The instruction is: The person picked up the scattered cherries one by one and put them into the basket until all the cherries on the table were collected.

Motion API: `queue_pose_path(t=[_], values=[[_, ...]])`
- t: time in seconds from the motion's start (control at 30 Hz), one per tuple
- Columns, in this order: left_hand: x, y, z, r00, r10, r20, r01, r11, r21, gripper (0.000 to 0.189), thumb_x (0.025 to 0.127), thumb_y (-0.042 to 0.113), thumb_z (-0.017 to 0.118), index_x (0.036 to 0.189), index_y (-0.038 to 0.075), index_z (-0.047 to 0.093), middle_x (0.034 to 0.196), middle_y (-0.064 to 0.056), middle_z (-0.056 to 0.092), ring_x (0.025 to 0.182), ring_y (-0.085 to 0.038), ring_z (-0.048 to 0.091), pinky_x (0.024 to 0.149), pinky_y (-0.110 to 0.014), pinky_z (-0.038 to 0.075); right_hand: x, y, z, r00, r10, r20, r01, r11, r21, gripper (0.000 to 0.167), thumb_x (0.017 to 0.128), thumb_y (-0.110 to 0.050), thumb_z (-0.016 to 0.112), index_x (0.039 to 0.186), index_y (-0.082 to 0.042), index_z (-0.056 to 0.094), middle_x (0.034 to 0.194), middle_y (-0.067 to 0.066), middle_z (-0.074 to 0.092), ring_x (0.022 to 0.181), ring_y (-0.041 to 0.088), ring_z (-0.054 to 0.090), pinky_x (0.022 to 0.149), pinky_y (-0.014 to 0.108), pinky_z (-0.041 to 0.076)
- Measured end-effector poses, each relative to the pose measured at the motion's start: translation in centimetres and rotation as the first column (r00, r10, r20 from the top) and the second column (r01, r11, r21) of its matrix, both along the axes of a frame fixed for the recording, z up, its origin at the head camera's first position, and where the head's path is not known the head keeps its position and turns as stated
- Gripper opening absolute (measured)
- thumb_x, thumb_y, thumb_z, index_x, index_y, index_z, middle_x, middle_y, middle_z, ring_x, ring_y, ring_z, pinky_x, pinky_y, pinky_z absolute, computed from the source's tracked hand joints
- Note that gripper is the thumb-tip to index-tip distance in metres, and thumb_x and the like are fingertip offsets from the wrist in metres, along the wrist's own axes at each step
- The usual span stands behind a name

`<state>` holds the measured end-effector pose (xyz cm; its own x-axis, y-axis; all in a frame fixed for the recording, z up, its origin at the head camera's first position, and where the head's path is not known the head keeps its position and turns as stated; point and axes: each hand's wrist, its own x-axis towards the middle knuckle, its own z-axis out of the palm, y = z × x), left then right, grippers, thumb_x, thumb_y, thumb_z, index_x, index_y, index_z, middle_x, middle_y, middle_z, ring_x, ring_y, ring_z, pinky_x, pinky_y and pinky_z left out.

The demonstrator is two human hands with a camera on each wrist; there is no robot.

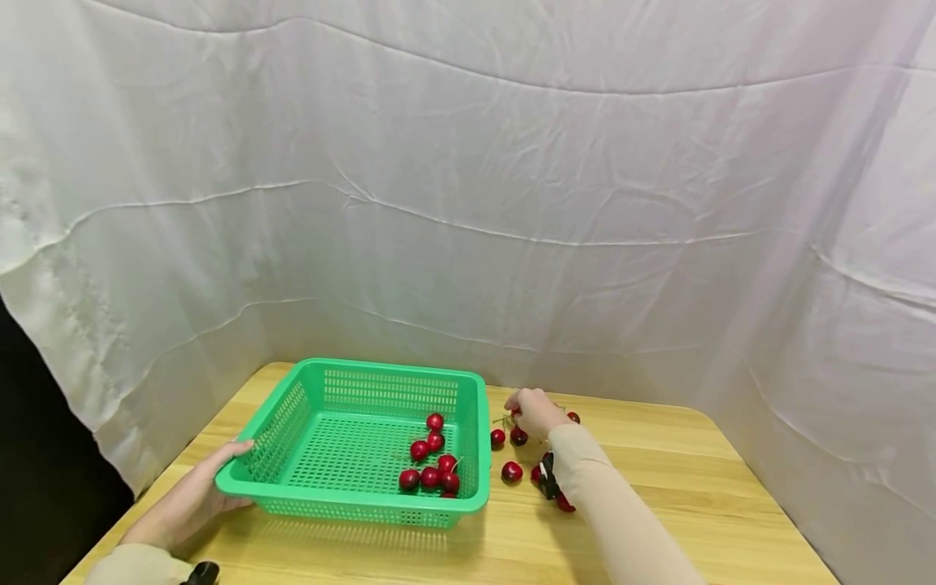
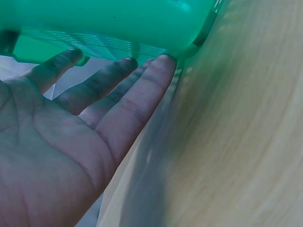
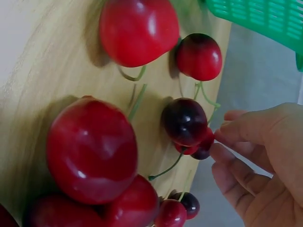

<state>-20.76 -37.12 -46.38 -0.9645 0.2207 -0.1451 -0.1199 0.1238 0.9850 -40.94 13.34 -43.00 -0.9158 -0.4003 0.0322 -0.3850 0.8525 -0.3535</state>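
Note:
A green plastic basket (image 1: pixel 380 500) stands on the wooden table, with several red cherries (image 1: pixel 430 477) in its right part. My left hand (image 1: pixel 201 487) holds the basket at its near left corner, thumb on the rim. In the left wrist view its fingers (image 2: pixel 132 111) extend against the basket's outer wall. Right of the basket, my right hand (image 1: pixel 537 413) reaches down among loose cherries. The right wrist view has its thumb and fingertips at the edge of a dark red cherry (image 3: pixel 207 138), seemingly pinching it. Part of that cherry is hidden.
Loose cherries with green stems lie around the right hand, among them a cherry (image 1: pixel 512 472) near the basket's right side. Others are partly hidden by the right forearm. White cloth (image 1: pixel 468 162) hangs behind and beside the wooden table (image 1: pixel 702 487).

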Motion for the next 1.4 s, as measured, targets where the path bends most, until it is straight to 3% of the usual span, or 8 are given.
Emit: queue_pose_path(t=[0.13, 0.37, 0.53, 0.67, 0.87, 1.07, 1.13, 1.4], values=[[0.0, 0.0, 0.0, 1.000, 0.005, 0.000, -0.005, 1.000, -0.003, 0.077, 0.118, 0.042, 0.023, 0.167, -0.007, -0.010, 0.148, -0.008, 0.048, 0.118, -0.008, 0.065, 0.101, -0.035, 0.056, -0.2, 0.0, -0.4, 1.000, 0.007, 0.001, -0.007, 1.000, -0.003, 0.030, 0.097, 0.008, 0.065, 0.123, -0.001, 0.079, 0.119, 0.014, 0.078, 0.110, 0.029, 0.073, 0.103, 0.051, 0.061], [0.0, 0.3, 0.0, 1.000, 0.022, 0.000, -0.022, 1.000, -0.001, 0.077, 0.118, 0.042, 0.023, 0.167, -0.008, -0.009, 0.161, -0.033, 0.027, 0.118, -0.006, 0.063, 0.101, -0.036, 0.055, -0.6, 0.1, -1.1, 0.996, 0.069, -0.061, -0.070, 0.998, -0.001, 0.028, 0.096, 0.010, 0.065, 0.118, 0.001, 0.080, 0.117, 0.015, 0.080, 0.113, 0.032, 0.074, 0.101, 0.048, 0.062], [-0.1, 0.4, -0.1, 1.000, 0.020, -0.010, -0.020, 1.000, -0.011, 0.077, 0.118, 0.042, 0.022, 0.166, -0.009, -0.007, 0.162, -0.035, 0.025, 0.119, -0.006, 0.063, 0.104, -0.039, 0.054, -0.8, 0.3, -1.5, 0.993, 0.086, -0.077, -0.087, 0.996, -0.005, 0.024, 0.096, 0.009, 0.066, 0.113, 0.001, 0.081, 0.113, 0.013, 0.080, 0.111, 0.032, 0.075, 0.099, 0.048, 0.062], [-0.1, 0.3, -0.1, 1.000, 0.021, -0.009, -0.021, 1.000, -0.012, 0.077, 0.118, 0.043, 0.023, 0.166, -0.009, -0.005, 0.160, -0.031, 0.033, 0.119, -0.006, 0.063, 0.104, -0.039, 0.053, -0.8, 0.2, -1.5, 0.994, 0.081, -0.072, -0.083, 0.996, -0.022, 0.021, 0.098, 0.007, 0.067, 0.112, 0.001, 0.081, 0.110, 0.013, 0.080, 0.106, 0.029, 0.076, 0.098, 0.048, 0.063], [-0.1, 0.3, 0.0, 1.000, 0.023, -0.002, -0.023, 1.000, -0.007, 0.077, 0.118, 0.042, 0.024, 0.166, -0.009, -0.005, 0.151, -0.015, 0.046, 0.119, -0.007, 0.064, 0.101, -0.037, 0.054, -0.5, 0.0, -1.4, 0.995, 0.082, -0.059, -0.083, 0.996, -0.029, 0.014, 0.102, -0.001, 0.069, 0.105, 0.001, 0.082, 0.100, 0.009, 0.079, 0.084, 0.019, 0.068, 0.092, 0.046, 0.065], [0.0, 0.4, 0.1, 1.000, 0.014, -0.003, -0.014, 1.000, -0.009, 0.077, 0.118, 0.043, 0.023, 0.166, -0.009, -0.007, 0.156, -0.028, 0.038, 0.119, -0.008, 0.064, 0.101, -0.037, 0.054, -0.3, -0.1, -1.1, 0.996, 0.089, -0.022, -0.090, 0.996, -0.030, 0.015, 0.103, -0.003, 0.069, 0.108, 0.002, 0.082, 0.101, 0.010, 0.081, 0.083, 0.016, 0.070, 0.090, 0.046, 0.065], [0.0, 0.3, 0.1, 1.000, 0.009, -0.004, -0.009, 1.000, -0.009, 0.077, 0.118, 0.043, 0.023, 0.167, -0.008, -0.008, 0.155, -0.028, 0.039, 0.119, -0.009, 0.064, 0.101, -0.037, 0.054, -0.3, -0.1, -1.1, 0.995, 0.098, -0.013, -0.098, 0.995, -0.028, 0.015, 0.103, -0.004, 0.070, 0.108, 0.001, 0.082, 0.100, 0.009, 0.081, 0.084, 0.016, 0.071, 0.089, 0.045, 0.065], [0.1, 0.2, 0.1, 1.000, 0.009, -0.003, -0.009, 1.000, -0.004, 0.077, 0.118, 0.043, 0.024, 0.166, -0.009, -0.007, 0.143, -0.006, 0.052, 0.117, -0.009, 0.065, 0.100, -0.037, 0.055, -0.3, 0.1, -1.0, 0.994, 0.109, -0.019, -0.109, 0.993, -0.034, 0.013, 0.102, -0.005, 0.071, 0.097, -0.003, 0.083, 0.090, 0.005, 0.080, 0.079, 0.013, 0.068, 0.081, 0.038, 0.064]])
